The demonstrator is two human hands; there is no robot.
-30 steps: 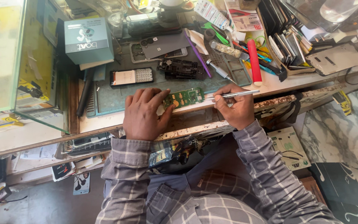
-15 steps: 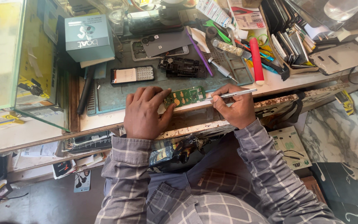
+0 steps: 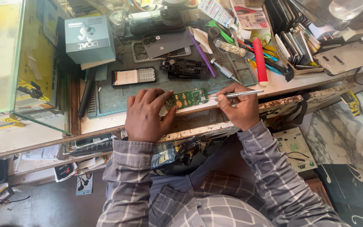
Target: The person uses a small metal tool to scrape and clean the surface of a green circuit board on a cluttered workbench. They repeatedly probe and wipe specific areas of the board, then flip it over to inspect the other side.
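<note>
Fingers of the left hand (image 3: 145,115) press flat on a green circuit board (image 3: 186,98) at the bench's (image 3: 106,122) front edge, frame centre. Right hand (image 3: 239,107) pinches metal tweezers (image 3: 236,95) touching the board's right end; clutter crowds behind. Hands and board are unmoved since the earlier frames.

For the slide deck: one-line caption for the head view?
Left hand steadies a green circuit board on the bench edge while the right hand holds metal tweezers to it.

circuit board (image 3: 187,98) between both hands, keypad phone (image 3: 133,77) behind left hand (image 3: 145,115)
</note>
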